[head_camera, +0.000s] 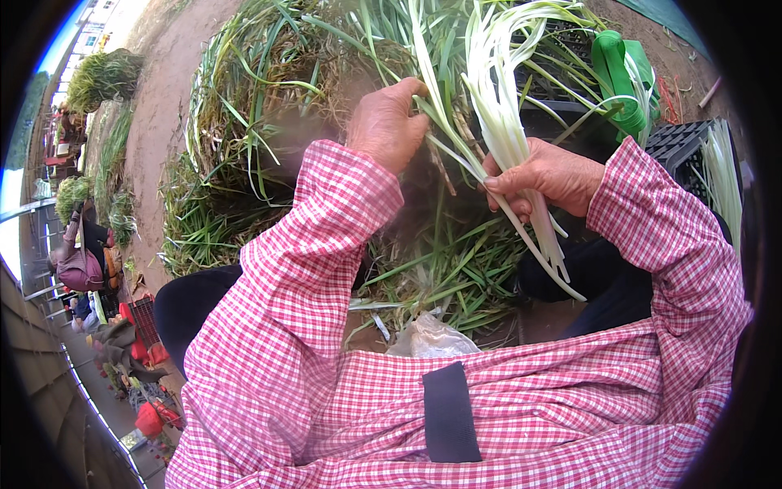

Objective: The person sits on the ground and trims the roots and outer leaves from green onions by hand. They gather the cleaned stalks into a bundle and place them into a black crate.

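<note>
My right hand (pixel 540 177) grips a bunch of pale, white-green leafy stalks (pixel 504 116). Their trimmed lower ends poke out below my fingers, and the leafy tops bend over to the right. One loose stalk (pixel 531 235) slants across the bunch under my right thumb. Thumb and forefinger of my left hand (pixel 391 125) pinch a green leaf (pixel 435 113) just left of the bunch. Brown, withered strips (pixel 441 162) dangle between the hands. Behind my left hand rises a large heap of green stalks with tangled roots (pixel 263 91).
Cut green leaves (pixel 464 269) litter the ground between my knees, near a whitish plastic bag (pixel 431 336). To the right are a black plastic crate (pixel 678 143) and a green roll (pixel 617 85). Another person (pixel 82 257) sits far left, near a red crate (pixel 137 324).
</note>
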Available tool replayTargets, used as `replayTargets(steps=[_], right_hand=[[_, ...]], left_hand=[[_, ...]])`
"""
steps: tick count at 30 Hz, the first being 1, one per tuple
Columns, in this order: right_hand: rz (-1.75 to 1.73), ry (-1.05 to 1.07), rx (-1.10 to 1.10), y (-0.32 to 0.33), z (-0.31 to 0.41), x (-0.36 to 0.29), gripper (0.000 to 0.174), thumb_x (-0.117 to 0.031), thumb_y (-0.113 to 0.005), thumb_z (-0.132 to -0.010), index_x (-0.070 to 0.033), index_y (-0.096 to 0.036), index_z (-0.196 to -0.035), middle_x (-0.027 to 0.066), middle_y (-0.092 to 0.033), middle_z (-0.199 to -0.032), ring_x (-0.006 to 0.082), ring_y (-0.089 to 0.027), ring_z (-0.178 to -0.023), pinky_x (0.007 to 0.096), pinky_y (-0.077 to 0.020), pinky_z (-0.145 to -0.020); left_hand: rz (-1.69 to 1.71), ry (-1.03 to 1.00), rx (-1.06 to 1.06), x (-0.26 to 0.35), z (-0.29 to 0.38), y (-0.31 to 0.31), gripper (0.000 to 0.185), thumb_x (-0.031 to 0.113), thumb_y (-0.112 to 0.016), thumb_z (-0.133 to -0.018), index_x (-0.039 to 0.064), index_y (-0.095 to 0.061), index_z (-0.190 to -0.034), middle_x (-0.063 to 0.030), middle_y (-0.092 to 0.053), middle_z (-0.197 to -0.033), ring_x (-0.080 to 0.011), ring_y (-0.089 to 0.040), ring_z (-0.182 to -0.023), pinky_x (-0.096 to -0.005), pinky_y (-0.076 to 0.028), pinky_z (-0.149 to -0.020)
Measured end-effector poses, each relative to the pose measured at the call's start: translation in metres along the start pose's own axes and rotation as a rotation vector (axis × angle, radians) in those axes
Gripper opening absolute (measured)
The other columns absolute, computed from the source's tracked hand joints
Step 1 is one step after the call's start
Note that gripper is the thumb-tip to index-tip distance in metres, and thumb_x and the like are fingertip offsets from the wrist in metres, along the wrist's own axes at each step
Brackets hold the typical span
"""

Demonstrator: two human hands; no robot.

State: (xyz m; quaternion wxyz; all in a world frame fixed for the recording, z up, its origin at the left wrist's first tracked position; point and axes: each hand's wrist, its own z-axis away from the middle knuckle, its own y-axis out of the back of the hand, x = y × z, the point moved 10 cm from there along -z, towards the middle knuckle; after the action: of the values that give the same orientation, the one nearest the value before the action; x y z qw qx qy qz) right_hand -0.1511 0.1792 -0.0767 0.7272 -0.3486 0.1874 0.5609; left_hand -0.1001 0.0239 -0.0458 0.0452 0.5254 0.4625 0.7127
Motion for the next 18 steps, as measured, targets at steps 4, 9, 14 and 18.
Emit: replayTargets(steps=[4, 9, 14, 18], right_hand=[[-0.005, 0.036, -0.019, -0.002, 0.001, -0.004, 0.018, -0.015, -0.062, -0.082, -0.001, -0.054, -0.091, 0.0088, -0.062, -0.074, 0.0072, -0.05, -0.045, 0.0233, -0.0461, -0.046], [0.021, 0.05, -0.014, -0.001, 0.0, -0.005, 0.017, -0.015, -0.059, -0.084, -0.001, -0.055, -0.093, 0.0091, -0.062, -0.075, 0.0066, -0.05, -0.046, 0.0224, -0.0458, -0.048], [0.035, 0.072, 0.001, 0.001, 0.001, -0.007, 0.015, -0.013, -0.057, -0.085, -0.001, -0.055, -0.093, 0.0078, -0.061, -0.073, 0.0066, -0.048, -0.045, 0.0213, -0.0438, -0.047], [0.039, 0.061, 0.004, 0.001, 0.001, -0.006, 0.018, -0.015, -0.059, -0.084, -0.001, -0.055, -0.093, 0.0079, -0.061, -0.072, 0.0068, -0.048, -0.044, 0.0211, -0.0437, -0.046]], left_hand=[[-0.08, -0.118, -0.037, 0.018, 0.004, -0.001, 0.026, 0.007, -0.067, -0.074, 0.005, -0.062, -0.1, -0.0037, -0.052, -0.058, -0.0109, -0.048, -0.052, -0.0277, -0.041, -0.05], [-0.132, -0.212, -0.157, 0.032, 0.01, -0.006, 0.022, 0.012, -0.067, -0.078, 0.006, -0.062, -0.099, -0.0058, -0.052, -0.056, -0.0128, -0.049, -0.052, -0.0292, -0.041, -0.05], [-0.199, -0.329, -0.174, 0.044, 0.013, -0.006, 0.02, 0.015, -0.066, -0.078, 0.007, -0.062, -0.096, -0.0098, -0.057, -0.062, -0.0209, -0.056, -0.056, -0.0327, -0.044, -0.054], [-0.428, -0.414, -0.18, 0.049, 0.016, -0.014, 0.017, 0.02, -0.061, -0.082, 0.011, -0.062, -0.095, -0.0103, -0.063, -0.074, -0.027, -0.062, -0.069, -0.037, -0.049, -0.061]])
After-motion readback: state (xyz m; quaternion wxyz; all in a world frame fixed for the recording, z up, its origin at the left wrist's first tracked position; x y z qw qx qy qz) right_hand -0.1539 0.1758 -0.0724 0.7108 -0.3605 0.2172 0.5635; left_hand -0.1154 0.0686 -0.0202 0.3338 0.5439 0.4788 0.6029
